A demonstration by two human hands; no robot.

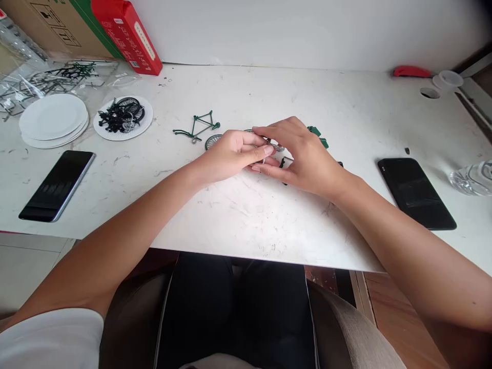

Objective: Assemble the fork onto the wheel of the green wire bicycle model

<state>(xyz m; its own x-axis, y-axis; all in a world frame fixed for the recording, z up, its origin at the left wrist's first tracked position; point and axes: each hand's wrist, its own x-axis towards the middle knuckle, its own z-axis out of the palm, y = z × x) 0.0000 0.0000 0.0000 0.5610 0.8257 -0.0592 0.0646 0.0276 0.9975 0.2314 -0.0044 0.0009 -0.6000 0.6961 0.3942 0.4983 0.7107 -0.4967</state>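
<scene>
Right of the green frame (193,127), the left hand (236,155) pinches a small silvery part (277,147), the right hand (305,151) curving around; left of the frame lies a plate (148,119).

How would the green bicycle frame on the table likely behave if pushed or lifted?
The green bicycle frame is probably light, being just thin bars around open gaps. Lying flat on the white table, it would likely slide when pushed, not roll. Being so slender, it might also bend or snap if squeezed hard.

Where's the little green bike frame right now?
In the head view, the green bike frame lies on the white table, left of centre, between the plate of black parts and the left hand.
</scene>
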